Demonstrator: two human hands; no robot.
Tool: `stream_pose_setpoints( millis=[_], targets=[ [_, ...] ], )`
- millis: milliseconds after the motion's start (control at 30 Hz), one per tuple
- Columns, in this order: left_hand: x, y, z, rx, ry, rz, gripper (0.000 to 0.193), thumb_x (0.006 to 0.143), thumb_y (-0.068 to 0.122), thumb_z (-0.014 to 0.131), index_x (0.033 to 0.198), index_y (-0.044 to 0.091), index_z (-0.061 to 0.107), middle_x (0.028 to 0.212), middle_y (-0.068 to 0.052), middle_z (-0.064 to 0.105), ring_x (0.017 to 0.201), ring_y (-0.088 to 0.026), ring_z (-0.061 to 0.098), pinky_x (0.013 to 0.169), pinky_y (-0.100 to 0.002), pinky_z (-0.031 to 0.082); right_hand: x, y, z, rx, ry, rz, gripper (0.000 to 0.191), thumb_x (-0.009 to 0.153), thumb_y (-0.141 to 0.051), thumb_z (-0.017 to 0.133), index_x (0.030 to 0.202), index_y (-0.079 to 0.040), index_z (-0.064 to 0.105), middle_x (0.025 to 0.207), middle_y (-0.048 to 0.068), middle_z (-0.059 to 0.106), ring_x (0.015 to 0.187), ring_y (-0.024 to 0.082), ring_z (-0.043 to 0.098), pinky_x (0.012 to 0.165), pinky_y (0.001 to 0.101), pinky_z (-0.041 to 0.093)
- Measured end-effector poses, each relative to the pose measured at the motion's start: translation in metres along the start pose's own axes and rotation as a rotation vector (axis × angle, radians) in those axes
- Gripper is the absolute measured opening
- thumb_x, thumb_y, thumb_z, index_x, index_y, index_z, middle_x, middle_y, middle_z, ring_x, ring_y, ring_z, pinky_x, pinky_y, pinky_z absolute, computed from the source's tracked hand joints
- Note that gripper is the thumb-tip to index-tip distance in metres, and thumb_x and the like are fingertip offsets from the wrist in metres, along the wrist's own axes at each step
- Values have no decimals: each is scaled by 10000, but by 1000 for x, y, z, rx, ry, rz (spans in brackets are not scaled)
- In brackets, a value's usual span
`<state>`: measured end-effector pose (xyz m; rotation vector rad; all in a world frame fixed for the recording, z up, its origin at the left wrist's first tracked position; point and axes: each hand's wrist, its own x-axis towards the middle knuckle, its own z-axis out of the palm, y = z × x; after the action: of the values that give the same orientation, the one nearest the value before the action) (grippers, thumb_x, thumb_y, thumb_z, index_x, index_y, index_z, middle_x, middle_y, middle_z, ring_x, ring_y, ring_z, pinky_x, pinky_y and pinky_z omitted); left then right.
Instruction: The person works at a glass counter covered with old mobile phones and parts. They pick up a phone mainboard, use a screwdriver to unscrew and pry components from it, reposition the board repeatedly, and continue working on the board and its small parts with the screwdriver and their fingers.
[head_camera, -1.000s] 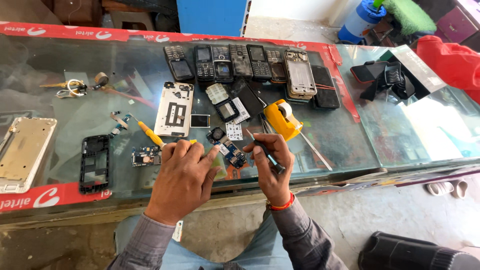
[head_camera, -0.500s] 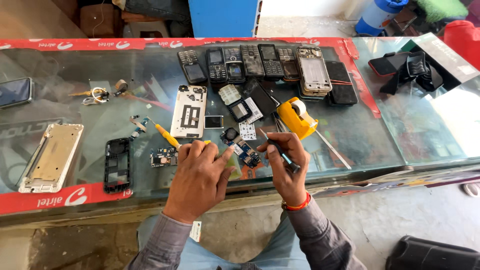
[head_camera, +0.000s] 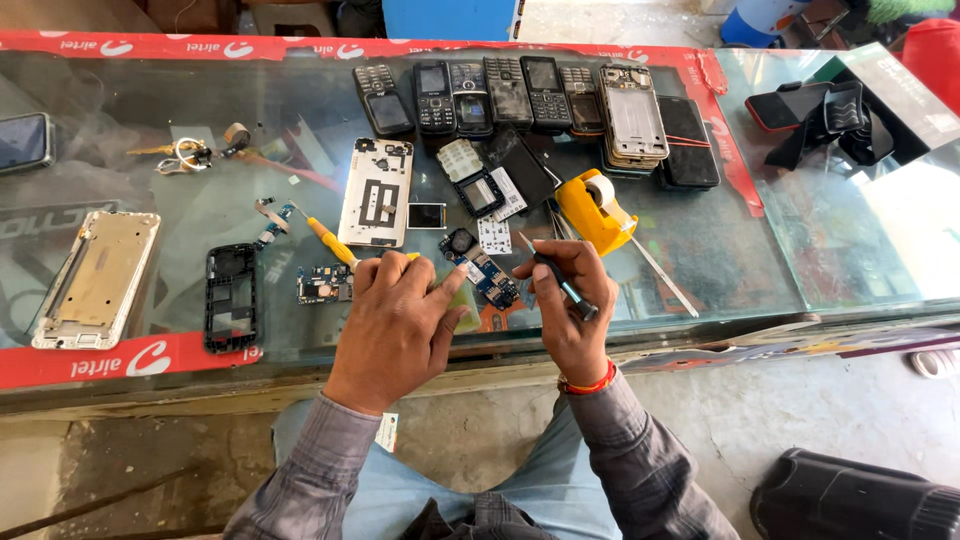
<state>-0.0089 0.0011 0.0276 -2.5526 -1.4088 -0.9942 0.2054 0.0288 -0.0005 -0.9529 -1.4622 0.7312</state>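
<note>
My left hand (head_camera: 398, 322) rests palm down on the glass counter (head_camera: 760, 250), fingers spread over a small part, its thumb beside a blue phone circuit board (head_camera: 482, 268). My right hand (head_camera: 570, 305) grips a dark thin screwdriver (head_camera: 558, 280) with its tip pointing up and left, just right of the board. A yellow-handled screwdriver (head_camera: 328, 240) lies by my left fingertips. A small green board (head_camera: 322, 285) sits left of that hand.
A row of several keypad phones (head_camera: 500, 92) lies at the back. A yellow tape dispenser (head_camera: 593, 208), a white phone frame (head_camera: 377, 190), a black frame (head_camera: 231, 295) and a silver chassis (head_camera: 97, 275) lie about. Black straps (head_camera: 830, 120) sit far right.
The view has shifted, so everything sits further right in frame. My hands stay over the blue board; the right hand has tilted the dark screwdriver slightly.
</note>
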Motion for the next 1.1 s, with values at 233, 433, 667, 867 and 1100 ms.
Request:
stream_pose_setpoints(
  millis=[233,433,667,867,1100],
  targets=[
    [1,1,1,7,5,-3,358,898,254,690,1206,75,725,926,-85,567,963,-295,504,860,-458,374,1,0,1,28,-3,-12,179,1020,-45,585,1171,44,624,953,104,758,794,74,643,735,231,535],
    [0,1,2,7,-5,-9,368,883,260,691,1202,79,729,921,-82,568,957,-295,505,856,-459,374,-1,2,1,31,2,10,187,1020,-65,589,1168,45,622,934,94,755,772,75,634,719,228,530],
    [3,0,-1,1,-9,-8,361,878,261,693,1192,88,732,914,-83,566,952,-297,510,846,-460,374,0,0,1,17,10,15,199,1009,-60,589,1170,50,628,934,102,756,795,78,637,737,231,528],
    [2,-1,-3,8,-38,-23,351,909,255,698,1219,96,735,927,-82,573,932,-300,510,854,-463,381,-3,-4,1,8,-13,22,189,1025,-59,584,1177,47,618,940,96,754,794,78,645,743,229,531],
    [3,0,-4,-2,5,-1,340,900,238,692,1203,88,732,958,-92,585,974,-308,518,864,-458,382,0,-3,2,3,-5,-1,191,1027,-51,584,1186,46,624,947,100,752,800,78,633,756,232,530]
  ],
)
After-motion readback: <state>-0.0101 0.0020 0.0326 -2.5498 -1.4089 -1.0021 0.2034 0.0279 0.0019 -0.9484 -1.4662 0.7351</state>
